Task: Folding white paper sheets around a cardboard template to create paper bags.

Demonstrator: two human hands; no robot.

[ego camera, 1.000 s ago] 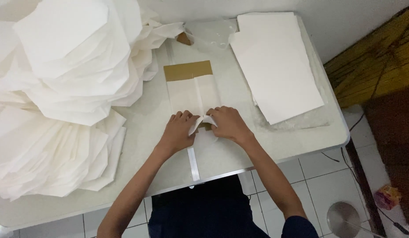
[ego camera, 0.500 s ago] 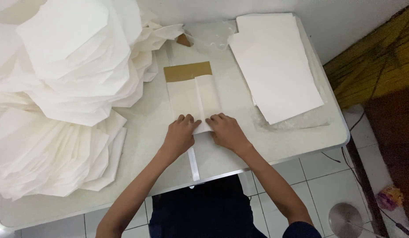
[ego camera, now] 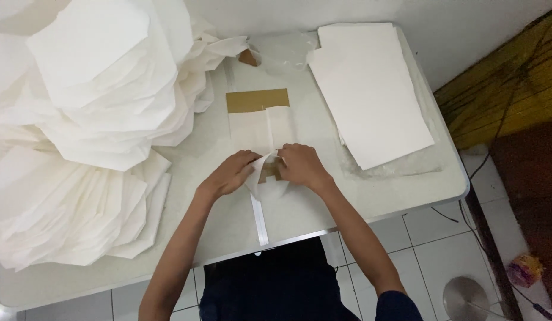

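A white paper sheet [ego camera: 256, 128] lies folded over a brown cardboard template [ego camera: 255, 100] in the middle of the white table [ego camera: 299, 214]. My left hand [ego camera: 231, 173] and my right hand [ego camera: 299, 166] both pinch the sheet's near end, lifting its flaps [ego camera: 259, 172] so a bit of brown cardboard shows between them. A narrow white strip [ego camera: 260, 217] runs from the fold toward the table's near edge.
A big heap of folded white paper pieces [ego camera: 79, 119] covers the table's left side. A flat stack of white sheets [ego camera: 371, 89] lies at the right on clear plastic. A clear plastic bag [ego camera: 285, 50] sits at the back. Tiled floor lies below.
Half a second ago both hands pressed the sheet's near end flat; now they have drawn back slightly and lifted its flaps, exposing brown cardboard.
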